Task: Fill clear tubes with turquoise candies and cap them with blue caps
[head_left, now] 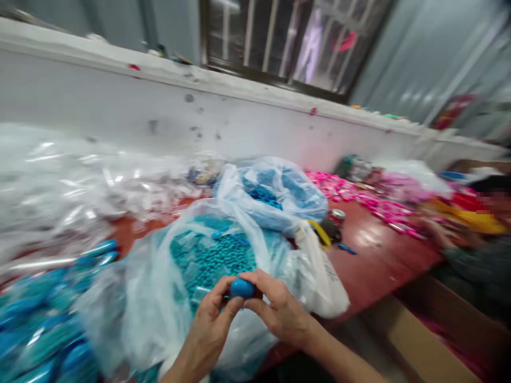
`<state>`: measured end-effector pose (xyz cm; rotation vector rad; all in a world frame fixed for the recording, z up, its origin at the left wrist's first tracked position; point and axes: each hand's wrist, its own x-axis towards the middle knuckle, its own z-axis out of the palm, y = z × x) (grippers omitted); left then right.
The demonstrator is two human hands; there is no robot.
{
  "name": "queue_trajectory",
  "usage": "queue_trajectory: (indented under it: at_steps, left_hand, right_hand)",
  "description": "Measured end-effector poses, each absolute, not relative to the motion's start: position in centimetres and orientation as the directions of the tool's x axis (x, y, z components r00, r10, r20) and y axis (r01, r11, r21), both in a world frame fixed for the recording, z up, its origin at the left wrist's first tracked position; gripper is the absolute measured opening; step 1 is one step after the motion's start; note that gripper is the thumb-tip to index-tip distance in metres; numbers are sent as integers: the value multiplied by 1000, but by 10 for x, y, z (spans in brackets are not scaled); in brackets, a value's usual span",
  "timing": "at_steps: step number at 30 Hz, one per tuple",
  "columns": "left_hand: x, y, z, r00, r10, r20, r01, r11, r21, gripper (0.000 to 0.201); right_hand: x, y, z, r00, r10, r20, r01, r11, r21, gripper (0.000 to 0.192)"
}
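Note:
A glossy blue egg-shaped piece (pixel 242 288) is pinched between both hands, in front of the open bag. My left hand (pixel 211 319) grips its left side with thumb and fingers. On the other side, my right hand (pixel 281 308) holds it the same way, fingers over the top and thumb below. Just behind the hands, small teal beads (pixel 225 258) fill a clear plastic bag (pixel 154 282), where a few small clear packets also lie. The undersides of the fingertips are hidden.
Behind stands a second bag (pixel 303 191) with darker blue pieces. Blue and teal packed pieces (pixel 40 324) lie at left, below clear plastic bags (pixel 59 181). Pink pieces (pixel 383 207) spread along the red table (pixel 371 266). A co-worker (pixel 479 266) sits at right near a cardboard box (pixel 423 340).

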<state>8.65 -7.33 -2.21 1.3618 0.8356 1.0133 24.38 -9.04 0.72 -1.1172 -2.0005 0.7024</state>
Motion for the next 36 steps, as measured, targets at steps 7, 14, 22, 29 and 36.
queue_trajectory:
  at_steps: [7,14,22,29,36]
  left_hand:
    - [251,-59,4,631,729,264,-86,-272,958,25]
    - [387,-62,-56,688,694,214,-23,-273,962,16]
    - [440,-64,-121,697,706,124,176,-337,925,8]
    - [448,-65,-130,725,679,113,115,-281,953,12]
    - [452,-64,-139,699,710,90,123,-243,962,7]
  right_hand:
    - [387,-133,27,5,935,354,680,256,-687,33]
    - [503,-146,-41,414,867,279,574,-10,-819,26]
    - [546,-150,-111,547,827,131,353,-86,-931,24]
    - [548,-152,-121,572,813,106,328,-108,-938,21]
    - [552,-148,-89,675,702,225,393,-84,-916,26]
